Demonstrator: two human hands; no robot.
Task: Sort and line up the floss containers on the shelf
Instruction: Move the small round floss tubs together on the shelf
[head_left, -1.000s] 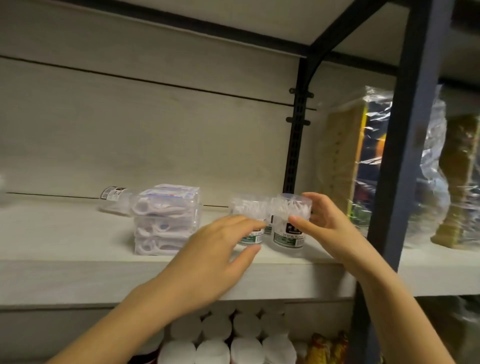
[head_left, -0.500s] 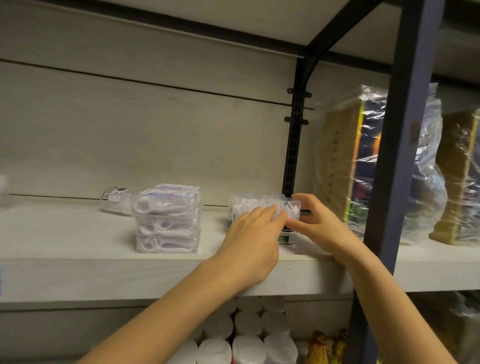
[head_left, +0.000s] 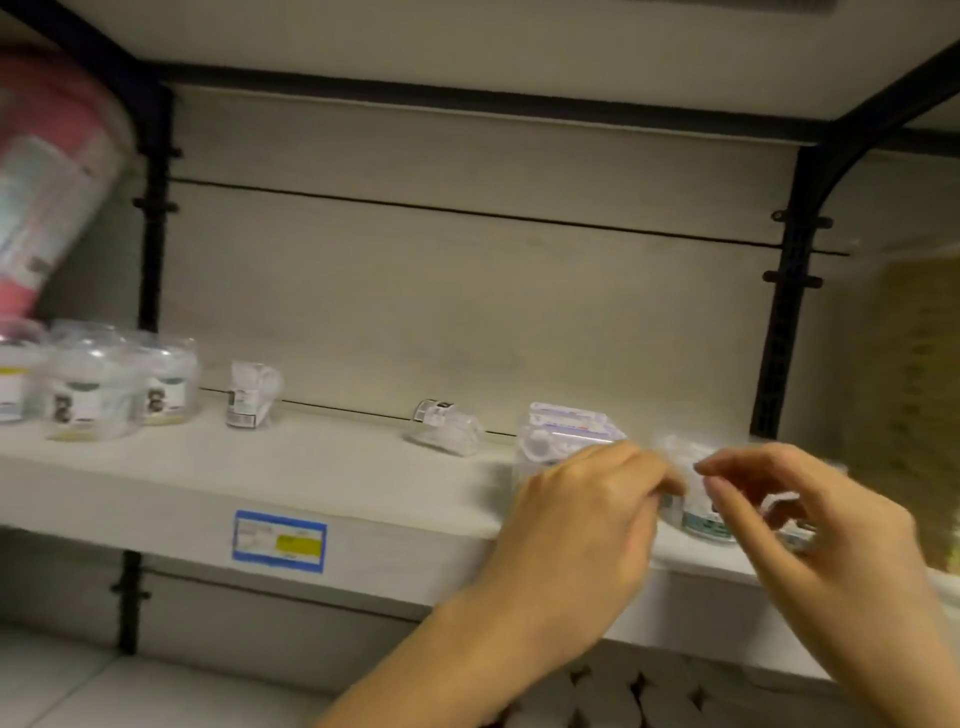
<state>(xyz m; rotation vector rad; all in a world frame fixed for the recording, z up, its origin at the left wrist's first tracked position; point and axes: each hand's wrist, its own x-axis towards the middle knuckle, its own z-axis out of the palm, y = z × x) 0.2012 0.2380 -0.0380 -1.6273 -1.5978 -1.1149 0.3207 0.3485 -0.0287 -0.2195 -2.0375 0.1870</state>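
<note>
Two clear round floss containers (head_left: 701, 514) (head_left: 795, 535) stand near the shelf's (head_left: 156, 499) front edge at the right. My left hand (head_left: 587, 525) has curled fingers whose tips reach the left container; blur hides whether it grips. My right hand (head_left: 810, 530) hovers in front of the right container with loosely curled, spread fingers holding nothing. A stack of clear rectangular floss-pick boxes (head_left: 566, 431) stands just behind my left hand. One clear container (head_left: 447, 426) lies on its side by the back wall, and another (head_left: 252, 395) leans further left.
Several clear round jars (head_left: 104, 384) are grouped at the shelf's left end, under a tilted pink package (head_left: 47, 171). A blue price label (head_left: 279, 541) is on the shelf edge. A black upright post (head_left: 784, 312) and wrapped goods (head_left: 914, 389) bound the right. White round lids (head_left: 623, 696) fill the shelf below.
The view has swung left, bringing the left jars and label into sight. Both hands have eased back from the two round containers, and my right hand's grip has loosened.
</note>
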